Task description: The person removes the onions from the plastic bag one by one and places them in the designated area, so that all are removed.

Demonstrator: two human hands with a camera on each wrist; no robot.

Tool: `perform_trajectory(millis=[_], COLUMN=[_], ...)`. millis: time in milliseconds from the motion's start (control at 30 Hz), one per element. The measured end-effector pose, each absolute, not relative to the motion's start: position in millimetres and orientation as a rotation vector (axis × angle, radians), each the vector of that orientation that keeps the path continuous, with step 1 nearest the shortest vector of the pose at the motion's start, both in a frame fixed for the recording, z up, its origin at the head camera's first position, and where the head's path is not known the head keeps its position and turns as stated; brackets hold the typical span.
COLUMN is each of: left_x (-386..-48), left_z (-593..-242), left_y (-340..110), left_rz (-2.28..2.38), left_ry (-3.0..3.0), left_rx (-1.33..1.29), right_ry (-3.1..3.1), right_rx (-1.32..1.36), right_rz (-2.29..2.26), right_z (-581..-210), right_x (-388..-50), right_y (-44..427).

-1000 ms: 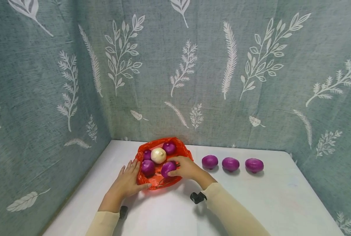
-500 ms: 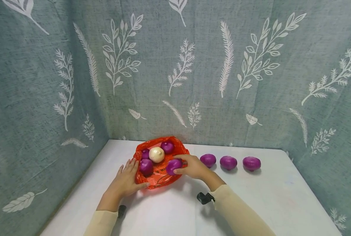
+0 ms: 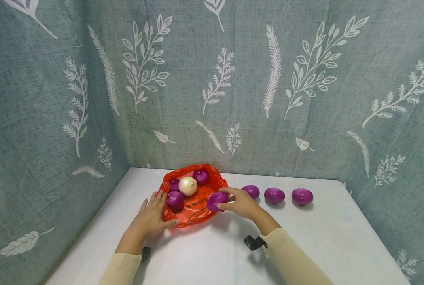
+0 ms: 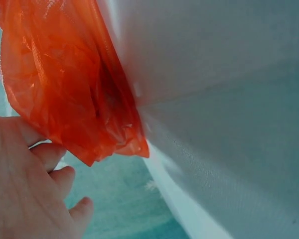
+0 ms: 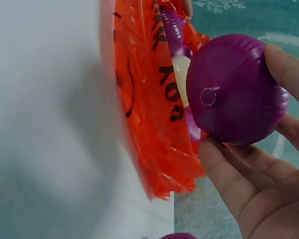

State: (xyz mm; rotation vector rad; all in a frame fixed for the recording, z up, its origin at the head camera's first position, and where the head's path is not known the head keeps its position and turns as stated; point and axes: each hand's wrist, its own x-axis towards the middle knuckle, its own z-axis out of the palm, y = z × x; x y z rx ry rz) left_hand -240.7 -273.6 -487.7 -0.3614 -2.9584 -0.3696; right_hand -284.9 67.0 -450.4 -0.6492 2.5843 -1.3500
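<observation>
I count seven purple onions altogether: one held purple onion in my right hand, three bagged purple onions and three loose purple onions on the table. There is one white onion and one red bag. I see two hands of mine, counting my left hand, two cream sleeves and two black wrist devices.

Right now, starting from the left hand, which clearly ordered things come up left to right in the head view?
Left hand, cream onion, rear purple onion inside the red bag, held purple onion in the right hand, first row onion, second row onion, third row onion.
</observation>
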Motion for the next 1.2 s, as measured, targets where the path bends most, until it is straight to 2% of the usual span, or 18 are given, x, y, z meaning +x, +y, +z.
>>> perform_trajectory(millis=[1200], left_x=[-238.9], left_z=[-484.9], left_y=[-274.5], left_rz=[-0.359], left_ry=[-2.923], left_rx=[-0.396], right_ry=[2.621], right_rx=[-0.368], right_rz=[-1.598], right_z=[-498.1], right_x=[-256.7], right_y=[137.1])
